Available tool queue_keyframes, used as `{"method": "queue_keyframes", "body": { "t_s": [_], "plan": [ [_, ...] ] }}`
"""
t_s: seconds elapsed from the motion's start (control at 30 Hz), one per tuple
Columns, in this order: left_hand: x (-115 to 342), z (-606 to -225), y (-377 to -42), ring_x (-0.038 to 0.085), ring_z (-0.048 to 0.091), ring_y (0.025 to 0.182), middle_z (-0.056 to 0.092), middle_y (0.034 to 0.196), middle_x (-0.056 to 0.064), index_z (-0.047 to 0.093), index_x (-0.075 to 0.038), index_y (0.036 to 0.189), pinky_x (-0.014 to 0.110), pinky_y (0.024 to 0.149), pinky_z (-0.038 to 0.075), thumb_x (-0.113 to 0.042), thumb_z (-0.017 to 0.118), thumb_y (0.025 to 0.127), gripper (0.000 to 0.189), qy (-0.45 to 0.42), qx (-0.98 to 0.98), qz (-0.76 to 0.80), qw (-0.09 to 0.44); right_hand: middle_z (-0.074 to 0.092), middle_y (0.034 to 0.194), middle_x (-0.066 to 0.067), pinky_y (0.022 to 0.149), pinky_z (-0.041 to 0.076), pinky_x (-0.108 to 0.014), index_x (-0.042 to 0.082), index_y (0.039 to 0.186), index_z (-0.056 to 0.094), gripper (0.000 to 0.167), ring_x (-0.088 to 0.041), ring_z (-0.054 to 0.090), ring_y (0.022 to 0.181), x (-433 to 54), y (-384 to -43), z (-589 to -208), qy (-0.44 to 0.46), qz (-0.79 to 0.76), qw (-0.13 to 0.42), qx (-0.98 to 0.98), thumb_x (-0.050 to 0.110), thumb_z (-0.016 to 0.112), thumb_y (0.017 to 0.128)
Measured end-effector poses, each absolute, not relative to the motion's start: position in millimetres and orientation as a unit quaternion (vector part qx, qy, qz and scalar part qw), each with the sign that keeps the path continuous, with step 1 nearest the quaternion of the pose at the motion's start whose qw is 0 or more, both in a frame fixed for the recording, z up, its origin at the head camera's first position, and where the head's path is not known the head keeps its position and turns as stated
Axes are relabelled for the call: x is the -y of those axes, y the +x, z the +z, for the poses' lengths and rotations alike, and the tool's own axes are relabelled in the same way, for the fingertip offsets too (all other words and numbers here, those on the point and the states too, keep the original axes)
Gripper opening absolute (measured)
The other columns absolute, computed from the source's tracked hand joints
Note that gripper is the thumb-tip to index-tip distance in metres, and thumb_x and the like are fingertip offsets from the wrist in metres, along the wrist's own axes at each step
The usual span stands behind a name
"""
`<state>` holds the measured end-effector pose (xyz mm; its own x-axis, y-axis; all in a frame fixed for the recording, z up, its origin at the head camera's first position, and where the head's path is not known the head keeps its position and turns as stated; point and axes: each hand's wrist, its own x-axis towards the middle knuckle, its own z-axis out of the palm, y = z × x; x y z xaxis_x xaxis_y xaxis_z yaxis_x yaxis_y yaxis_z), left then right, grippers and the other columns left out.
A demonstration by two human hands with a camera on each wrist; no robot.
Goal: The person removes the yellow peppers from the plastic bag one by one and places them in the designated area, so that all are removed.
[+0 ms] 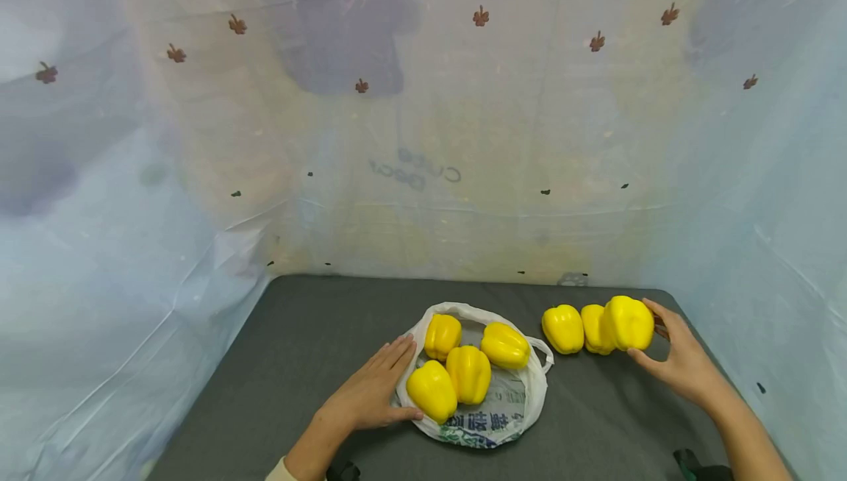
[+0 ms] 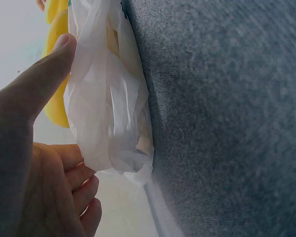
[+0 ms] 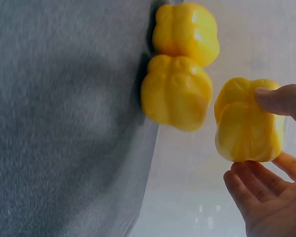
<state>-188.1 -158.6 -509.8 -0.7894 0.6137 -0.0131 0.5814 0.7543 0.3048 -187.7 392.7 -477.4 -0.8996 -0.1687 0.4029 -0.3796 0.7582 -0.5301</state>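
A yellow bell pepper (image 3: 249, 121) is held between the thumb and fingers of my right hand (image 1: 684, 356), raised off the table. Two more yellow bell peppers, a left one (image 1: 563, 329) and a right one (image 1: 595, 328), stand side by side on the table, just left of it. My left hand (image 1: 373, 390) rests against the left side of a white plastic bag (image 2: 96, 98), fingers extended along its rolled rim. Inside the wide-mouthed bag lie several yellow bell peppers, the nearest pepper (image 1: 432, 391) close to my left thumb.
The dark grey table (image 1: 317, 326) has its far edge along a patterned curtain (image 1: 423, 143), which also hangs at both sides. A loop handle (image 1: 544, 354) of the bag sticks out to the right, toward the standing peppers.
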Motion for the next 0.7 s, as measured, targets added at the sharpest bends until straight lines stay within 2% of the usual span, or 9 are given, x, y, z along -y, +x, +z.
{"method": "queue_keyframes", "body": {
  "t_s": [0.27,0.3,0.4,0.5,0.53,0.57,0.6,0.7],
  "plan": [
    [158.4,-511.6,-189.5,0.028,0.017,0.166,0.016,0.18,0.011,0.019,-0.004,0.172,0.053,0.134,0.019,-0.075,0.068,0.093,0.116,0.318,-0.936,0.141,0.057,0.038,0.147,-0.04,0.091,0.022,0.01,-0.011,0.163,0.025,0.096,-0.057,0.045,0.126,-408.9,-198.0,-482.1,0.131,0.317,0.157,0.926,0.006,0.086,0.091],
    [158.4,-511.3,-189.3,0.028,0.016,0.166,0.016,0.18,0.011,0.019,-0.004,0.172,0.053,0.134,0.019,-0.075,0.068,0.093,0.116,0.318,-0.936,0.142,0.057,0.037,0.147,-0.04,0.1,0.029,0.005,-0.012,0.163,0.024,0.096,-0.058,0.044,0.127,-410.6,-198.9,-482.6,0.128,0.318,0.154,0.927,0.006,0.085,0.092],
    [158.3,-510.3,-188.3,0.029,0.017,0.166,0.017,0.18,0.012,0.02,-0.004,0.172,0.054,0.134,0.019,-0.074,0.068,0.093,0.116,0.32,-0.934,0.147,0.056,0.037,0.146,-0.04,0.1,0.034,0.003,-0.012,0.163,0.023,0.096,-0.056,0.045,0.125,-416.6,-201.1,-485.6,0.118,0.312,0.151,0.931,0.007,0.085,0.092],
    [158.5,-509.8,-187.8,0.032,0.018,0.165,0.018,0.179,0.014,0.02,-0.002,0.171,0.056,0.133,0.019,-0.073,0.069,0.093,0.116,0.326,-0.932,0.15,0.052,0.037,0.144,-0.041,0.098,0.035,0.003,-0.013,0.162,0.024,0.097,-0.057,0.045,0.123,-422.0,-202.1,-489.6,0.113,0.312,0.154,0.931,0.005,0.086,0.091],
    [158.6,-509.9,-187.8,0.033,0.018,0.165,0.018,0.179,0.014,0.02,-0.002,0.171,0.056,0.133,0.019,-0.073,0.069,0.093,0.116,0.327,-0.932,0.151,0.051,0.038,0.144,-0.041,0.089,0.029,0.008,-0.013,0.162,0.025,0.097,-0.056,0.046,0.123,-423.9,-202.6,-491.0,0.111,0.31,0.157,0.931,0.004,0.087,0.09],
    [158.8,-510.2,-187.9,0.033,0.018,0.165,0.018,0.179,0.015,0.02,-0.002,0.171,0.056,0.133,0.019,-0.073,0.069,0.093,0.116,0.328,-0.931,0.152,0.05,0.038,0.144,-0.041,0.089,0.03,0.008,-0.014,0.161,0.025,0.097,-0.057,0.046,0.122,-425.3,-202.8,-492.1,0.11,0.311,0.157,0.931,0.004,0.087,0.089],
    [158.9,-510.3,-188.0,0.033,0.018,0.165,0.018,0.179,0.015,0.02,-0.001,0.171,0.057,0.133,0.018,-0.073,0.068,0.093,0.116,0.328,-0.931,0.153,0.05,0.038,0.143,-0.041,0.092,0.038,0.004,-0.014,0.161,0.025,0.097,-0.058,0.046,0.122,-426.5,-203.2,-493.0,0.11,0.309,0.156,0.932,0.004,0.087,0.089],
    [159.1,-511.3,-188.0,0.032,0.017,0.165,0.018,0.179,0.014,0.021,-0.002,0.171,0.055,0.133,0.018,-0.074,0.068,0.093,0.116,0.325,-0.932,0.154,0.051,0.038,0.144,-0.042,0.089,0.041,0.002,-0.015,0.161,0.025,0.097,-0.058,0.047,0.122,-429.8,-205.9,-496.3,0.102,0.304,0.147,0.935,0.008,0.087,0.09]
  ]
}}
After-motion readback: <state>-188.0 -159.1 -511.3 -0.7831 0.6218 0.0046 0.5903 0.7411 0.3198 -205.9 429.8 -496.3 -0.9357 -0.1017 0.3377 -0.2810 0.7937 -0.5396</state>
